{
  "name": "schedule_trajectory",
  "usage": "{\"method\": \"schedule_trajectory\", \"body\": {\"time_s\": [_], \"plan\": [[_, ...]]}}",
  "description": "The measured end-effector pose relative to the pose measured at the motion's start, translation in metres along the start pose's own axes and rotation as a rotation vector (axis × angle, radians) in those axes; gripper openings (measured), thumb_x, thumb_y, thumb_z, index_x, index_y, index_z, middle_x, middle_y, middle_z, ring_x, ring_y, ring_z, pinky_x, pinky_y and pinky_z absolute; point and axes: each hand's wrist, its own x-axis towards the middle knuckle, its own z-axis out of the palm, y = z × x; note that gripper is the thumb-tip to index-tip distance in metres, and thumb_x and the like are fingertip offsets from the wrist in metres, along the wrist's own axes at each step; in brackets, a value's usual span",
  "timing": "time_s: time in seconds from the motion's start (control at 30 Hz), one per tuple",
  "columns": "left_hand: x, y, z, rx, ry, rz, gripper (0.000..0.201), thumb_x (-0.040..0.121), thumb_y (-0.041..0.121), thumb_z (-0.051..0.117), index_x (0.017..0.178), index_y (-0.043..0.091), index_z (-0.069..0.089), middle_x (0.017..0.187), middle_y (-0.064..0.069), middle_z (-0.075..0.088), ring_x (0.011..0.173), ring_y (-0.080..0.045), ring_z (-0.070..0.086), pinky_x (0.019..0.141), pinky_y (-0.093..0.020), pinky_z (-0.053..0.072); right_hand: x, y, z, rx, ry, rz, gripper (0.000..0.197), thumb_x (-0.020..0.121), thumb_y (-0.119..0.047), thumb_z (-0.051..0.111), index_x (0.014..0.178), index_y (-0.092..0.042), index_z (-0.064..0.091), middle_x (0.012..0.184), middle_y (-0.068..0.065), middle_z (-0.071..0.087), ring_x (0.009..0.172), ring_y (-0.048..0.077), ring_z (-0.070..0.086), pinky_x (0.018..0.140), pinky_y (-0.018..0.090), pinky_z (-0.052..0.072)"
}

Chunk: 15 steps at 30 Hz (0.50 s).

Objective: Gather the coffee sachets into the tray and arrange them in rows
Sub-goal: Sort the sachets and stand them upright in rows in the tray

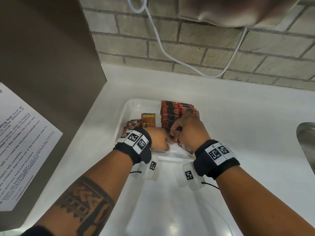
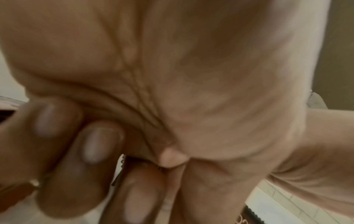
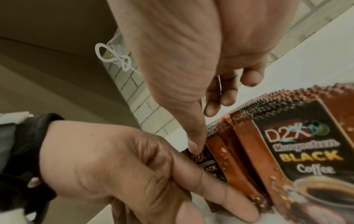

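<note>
Head view: both hands' fingers, left hand (image 1: pixel 159 139) and right hand (image 1: pixel 186 128), are pinching a sachet (image 3: pixel 207 160) beside the row (image 1: pixel 170 114); nudging could be toppling upright neighbours.

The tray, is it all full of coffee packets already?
No, the tray has bare white floor on its left, where only a few loose sachets lie.

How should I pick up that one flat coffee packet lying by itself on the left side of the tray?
The loose sachet lies flat on the tray floor, away from both hands. Probably best to come from straight above and pinch its two long side edges with your fingers, lifting one edge first, since a flat packet offers no top to grab.
</note>
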Motion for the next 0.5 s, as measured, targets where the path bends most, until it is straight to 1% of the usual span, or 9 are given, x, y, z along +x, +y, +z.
{"method": "schedule_trajectory", "body": {"time_s": [0.03, 0.07, 0.13, 0.2, 0.23, 0.3, 0.4, 0.47, 0.5], "plan": [[0.0011, 0.0001, 0.0, 0.006, -0.003, -0.008, 0.045, 0.097, 0.032, 0.057, 0.141, 0.019, 0.057, 0.133, -0.004, 0.063, 0.104, -0.019, 0.057, 0.089, -0.024, 0.044, 0.0004, 0.0, -0.0002, 0.013, -0.004, 0.002, 0.013, 0.083, -0.025, 0.072, 0.076, -0.035, 0.072, 0.1, -0.007, 0.055, 0.097, 0.019, 0.056, 0.089, 0.036, 0.05], [0.0013, 0.0003, 0.0001, 0.011, -0.008, -0.015, 0.046, 0.097, 0.033, 0.057, 0.14, 0.019, 0.057, 0.13, -0.005, 0.064, 0.105, -0.021, 0.059, 0.091, -0.026, 0.047, 0.0008, 0.001, -0.0002, 0.022, -0.001, -0.003, 0.013, 0.083, -0.024, 0.072, 0.076, -0.035, 0.072, 0.098, -0.007, 0.055, 0.096, 0.019, 0.056, 0.09, 0.036, 0.05], [0.0048, -0.002, 0.0025, 0.021, -0.022, -0.033, 0.048, 0.095, 0.037, 0.057, 0.139, 0.018, 0.059, 0.126, -0.006, 0.067, 0.108, -0.025, 0.062, 0.098, -0.035, 0.051, 0.0004, 0.0022, -0.001, 0.021, 0.004, -0.012, 0.013, 0.084, -0.023, 0.072, 0.078, -0.034, 0.071, 0.098, -0.008, 0.053, 0.099, 0.018, 0.052, 0.091, 0.034, 0.047], [0.0065, -0.0035, 0.0036, 0.022, -0.032, -0.055, 0.049, 0.091, 0.041, 0.058, 0.13, 0.014, 0.065, 0.119, -0.009, 0.069, 0.106, -0.03, 0.064, 0.097, -0.042, 0.053, 0.0, 0.0027, -0.0018, 0.005, 0.007, -0.014, 0.011, 0.084, -0.023, 0.072, 0.08, -0.034, 0.072, 0.099, -0.007, 0.051, 0.104, 0.018, 0.048, 0.09, 0.033, 0.044], [0.0071, -0.004, 0.004, 0.024, -0.035, -0.063, 0.049, 0.089, 0.043, 0.057, 0.125, 0.012, 0.067, 0.115, -0.011, 0.071, 0.104, -0.032, 0.065, 0.095, -0.044, 0.054, -0.0003, 0.0027, -0.0022, 0.005, 0.004, -0.011, 0.011, 0.084, -0.023, 0.072, 0.081, -0.034, 0.072, 0.1, -0.007, 0.051, 0.105, 0.018, 0.047, 0.091, 0.033, 0.044], [0.0081, -0.0053, 0.0044, 0.029, -0.035, -0.062, 0.049, 0.087, 0.044, 0.057, 0.12, 0.01, 0.069, 0.111, -0.013, 0.072, 0.102, -0.032, 0.066, 0.094, -0.045, 0.055, -0.0016, 0.0026, -0.0029, 0.013, 0.002, -0.02, 0.009, 0.083, -0.025, 0.073, 0.082, -0.033, 0.072, 0.1, -0.007, 0.051, 0.107, 0.018, 0.048, 0.093, 0.035, 0.044], [0.0058, -0.0052, 0.0037, 0.009, -0.027, -0.054, 0.044, 0.091, 0.04, 0.058, 0.126, 0.014, 0.068, 0.114, -0.007, 0.071, 0.101, -0.026, 0.065, 0.095, -0.041, 0.053, -0.0026, 0.0028, -0.0049, 0.031, 0.015, -0.038, 0.009, 0.083, -0.026, 0.075, 0.081, -0.034, 0.072, 0.097, -0.01, 0.051, 0.104, 0.017, 0.05, 0.092, 0.035, 0.045], [0.0057, -0.0052, 0.0041, -0.01, -0.025, -0.042, 0.044, 0.094, 0.037, 0.058, 0.133, 0.017, 0.064, 0.122, -0.004, 0.069, 0.106, -0.023, 0.063, 0.099, -0.038, 0.051, -0.0022, 0.0029, -0.0066, 0.054, 0.024, -0.036, 0.013, 0.082, -0.027, 0.075, 0.077, -0.037, 0.069, 0.092, -0.014, 0.051, 0.099, 0.016, 0.053, 0.091, 0.037, 0.048], [0.0056, -0.0053, 0.0043, -0.021, -0.027, -0.038, 0.046, 0.095, 0.037, 0.058, 0.137, 0.019, 0.062, 0.129, -0.003, 0.067, 0.111, -0.022, 0.062, 0.103, -0.037, 0.049, -0.0018, 0.0027, -0.0076, 0.064, 0.031, -0.033, 0.016, 0.082, -0.028, 0.076, 0.073, -0.039, 0.067, 0.089, -0.016, 0.052, 0.097, 0.016, 0.054, 0.09, 0.039, 0.049]]}}
